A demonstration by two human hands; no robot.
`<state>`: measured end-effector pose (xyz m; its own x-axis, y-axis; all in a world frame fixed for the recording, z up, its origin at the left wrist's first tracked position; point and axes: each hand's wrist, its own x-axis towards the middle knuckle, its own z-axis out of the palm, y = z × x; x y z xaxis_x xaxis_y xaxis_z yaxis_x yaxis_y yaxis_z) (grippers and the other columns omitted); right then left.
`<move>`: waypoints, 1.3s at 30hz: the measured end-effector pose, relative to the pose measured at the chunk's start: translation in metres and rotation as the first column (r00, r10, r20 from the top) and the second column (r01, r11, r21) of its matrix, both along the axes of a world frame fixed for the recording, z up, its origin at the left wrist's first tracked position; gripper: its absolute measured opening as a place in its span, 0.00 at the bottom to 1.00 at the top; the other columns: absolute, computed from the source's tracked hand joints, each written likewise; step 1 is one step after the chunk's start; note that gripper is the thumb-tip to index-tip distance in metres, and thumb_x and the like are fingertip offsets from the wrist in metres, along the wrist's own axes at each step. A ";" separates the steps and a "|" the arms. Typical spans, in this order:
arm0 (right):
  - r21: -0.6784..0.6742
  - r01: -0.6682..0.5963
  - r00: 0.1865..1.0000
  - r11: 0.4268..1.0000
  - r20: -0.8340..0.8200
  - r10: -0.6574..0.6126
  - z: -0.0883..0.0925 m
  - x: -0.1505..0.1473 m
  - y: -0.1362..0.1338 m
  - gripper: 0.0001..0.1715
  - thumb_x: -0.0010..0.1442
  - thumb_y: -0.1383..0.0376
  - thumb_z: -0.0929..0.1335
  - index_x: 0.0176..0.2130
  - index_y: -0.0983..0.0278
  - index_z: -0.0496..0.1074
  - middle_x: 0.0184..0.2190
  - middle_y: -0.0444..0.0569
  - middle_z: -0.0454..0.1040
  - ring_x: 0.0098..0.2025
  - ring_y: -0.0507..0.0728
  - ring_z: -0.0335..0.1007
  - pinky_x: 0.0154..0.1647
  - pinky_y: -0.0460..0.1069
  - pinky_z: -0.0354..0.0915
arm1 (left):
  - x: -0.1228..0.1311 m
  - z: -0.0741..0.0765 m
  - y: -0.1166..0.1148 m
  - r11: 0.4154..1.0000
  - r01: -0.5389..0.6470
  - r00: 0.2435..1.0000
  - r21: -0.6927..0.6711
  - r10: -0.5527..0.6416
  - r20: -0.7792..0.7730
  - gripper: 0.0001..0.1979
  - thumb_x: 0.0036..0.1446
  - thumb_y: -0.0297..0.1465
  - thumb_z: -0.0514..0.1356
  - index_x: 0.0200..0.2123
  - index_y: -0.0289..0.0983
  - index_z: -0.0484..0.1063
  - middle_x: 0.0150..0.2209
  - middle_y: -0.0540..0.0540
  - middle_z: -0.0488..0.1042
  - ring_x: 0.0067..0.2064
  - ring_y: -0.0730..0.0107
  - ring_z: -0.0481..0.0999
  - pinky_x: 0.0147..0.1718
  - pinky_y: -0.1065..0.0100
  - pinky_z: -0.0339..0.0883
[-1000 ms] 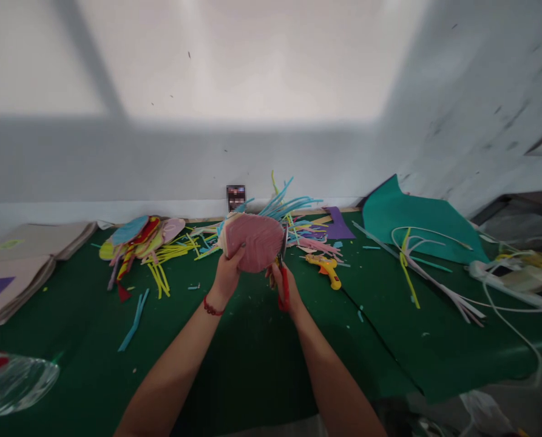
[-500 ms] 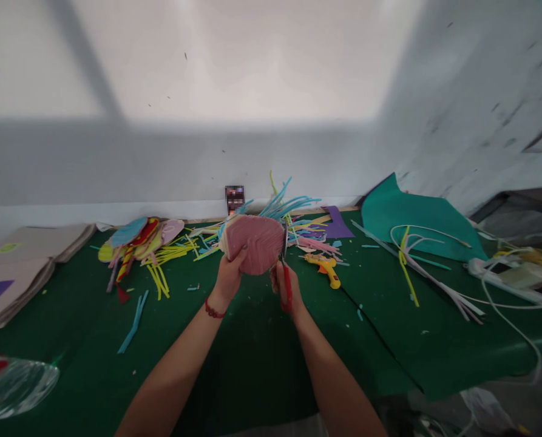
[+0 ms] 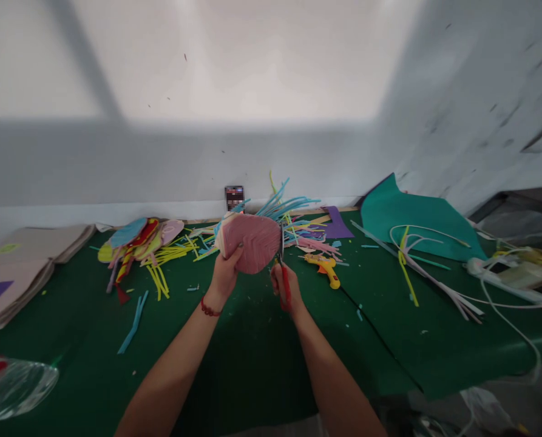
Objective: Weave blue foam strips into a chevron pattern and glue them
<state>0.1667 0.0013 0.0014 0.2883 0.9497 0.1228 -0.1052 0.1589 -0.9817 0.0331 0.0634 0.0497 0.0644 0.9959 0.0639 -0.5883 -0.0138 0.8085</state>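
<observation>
My left hand (image 3: 226,272) grips a rounded, flat piece covered in pink strips (image 3: 258,243) by its lower left edge, thumb on the face. A paler layer shows along its left side. In my right hand (image 3: 287,286) are red-handled scissors (image 3: 286,285), held upright with the blades along the pink piece's right edge. Whether the blades are closed on it I cannot tell. Blue strips (image 3: 293,205) fan out behind the piece; whether they are attached to it is hidden.
A yellow glue gun (image 3: 326,268) with a black cord lies to the right. Teal sheet (image 3: 416,224) and white strips (image 3: 457,297) are farther right. At left are colourful cut-out shapes (image 3: 132,233), cardboard (image 3: 20,279) and a clear bottle (image 3: 20,388). A phone (image 3: 235,198) leans on the wall.
The pink piece and my left hand have shifted slightly left and turned a little. The scissors have moved slightly left with the piece's right edge.
</observation>
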 end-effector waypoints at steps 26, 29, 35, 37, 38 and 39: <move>0.060 -0.028 1.000 0.998 -0.008 0.028 -0.011 0.002 0.009 0.30 0.55 0.38 0.61 0.32 0.62 0.65 0.22 0.40 0.59 0.20 0.49 0.53 0.20 0.47 0.52 | -0.010 -0.003 0.007 0.994 -0.007 0.973 0.108 0.032 -0.227 0.25 0.37 0.38 0.71 0.40 0.33 0.77 0.38 0.43 0.78 0.42 0.58 0.76 0.46 0.58 0.67; 0.057 -0.019 1.000 0.998 -0.019 0.020 -0.008 0.002 0.008 0.32 0.53 0.36 0.61 0.31 0.62 0.65 0.21 0.40 0.59 0.20 0.49 0.53 0.20 0.47 0.53 | -0.010 -0.004 0.008 0.996 0.014 0.970 0.094 0.009 -0.243 0.24 0.38 0.38 0.71 0.39 0.33 0.77 0.37 0.42 0.78 0.41 0.58 0.76 0.45 0.58 0.68; 0.045 -0.017 0.999 0.999 -0.034 0.019 -0.003 0.002 0.003 0.33 0.52 0.36 0.62 0.30 0.63 0.65 0.18 0.38 0.57 0.18 0.47 0.51 0.18 0.45 0.51 | -0.011 -0.005 0.009 0.993 0.009 0.969 0.118 0.021 -0.245 0.23 0.39 0.37 0.71 0.40 0.34 0.76 0.39 0.43 0.78 0.41 0.60 0.76 0.45 0.60 0.68; 0.042 -0.011 0.999 0.999 -0.052 0.014 -0.002 0.001 0.002 0.33 0.51 0.36 0.62 0.29 0.63 0.64 0.17 0.37 0.56 0.17 0.47 0.51 0.17 0.44 0.51 | -0.011 -0.005 0.008 0.994 0.011 0.969 0.108 0.016 -0.247 0.22 0.39 0.37 0.71 0.39 0.33 0.77 0.38 0.44 0.78 0.40 0.60 0.76 0.44 0.60 0.69; 0.032 -0.013 0.998 0.999 -0.064 0.015 -0.002 0.001 0.002 0.33 0.50 0.35 0.62 0.29 0.63 0.64 0.17 0.37 0.56 0.17 0.47 0.51 0.16 0.44 0.51 | -0.010 -0.004 0.008 0.994 0.010 0.969 0.105 0.017 -0.248 0.22 0.39 0.38 0.71 0.38 0.33 0.77 0.37 0.44 0.78 0.39 0.60 0.76 0.44 0.60 0.69; 0.014 -0.015 0.997 1.000 -0.079 0.016 -0.001 0.000 0.002 0.33 0.50 0.35 0.62 0.28 0.62 0.63 0.16 0.37 0.57 0.17 0.47 0.51 0.16 0.44 0.51 | -0.010 -0.004 0.007 0.994 0.007 0.969 0.106 0.020 -0.248 0.22 0.38 0.38 0.71 0.38 0.33 0.77 0.37 0.44 0.78 0.39 0.60 0.76 0.44 0.60 0.69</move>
